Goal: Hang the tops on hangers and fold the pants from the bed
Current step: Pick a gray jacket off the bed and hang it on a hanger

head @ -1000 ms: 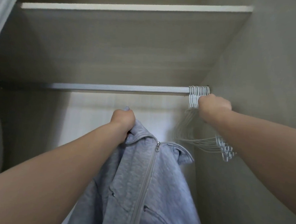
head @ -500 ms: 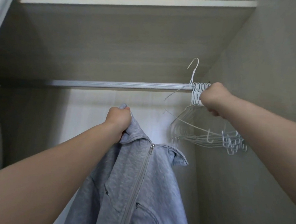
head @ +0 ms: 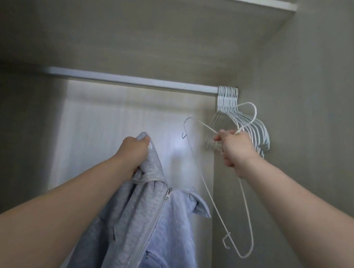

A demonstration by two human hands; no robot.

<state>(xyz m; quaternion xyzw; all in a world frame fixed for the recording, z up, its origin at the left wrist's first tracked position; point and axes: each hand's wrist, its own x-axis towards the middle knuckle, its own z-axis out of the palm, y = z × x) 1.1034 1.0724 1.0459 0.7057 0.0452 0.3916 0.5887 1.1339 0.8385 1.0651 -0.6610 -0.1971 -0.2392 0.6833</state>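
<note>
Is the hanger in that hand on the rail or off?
Off. The right hand holds the hanger below the rail, its hook free.

rail (head: 133, 82): white, horizontal under shelf (head: 137, 27) | load: bunch of white hangers (head: 259, 130) hooked at right end

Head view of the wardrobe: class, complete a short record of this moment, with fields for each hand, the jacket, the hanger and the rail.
left hand: grips the grey zip jacket by its collar
right hand: holds one white wire hanger, off the rail
jacket state: hangs from the hand, not yet on a hanger
rail: carries a bunch of white hangers at its right end
</note>
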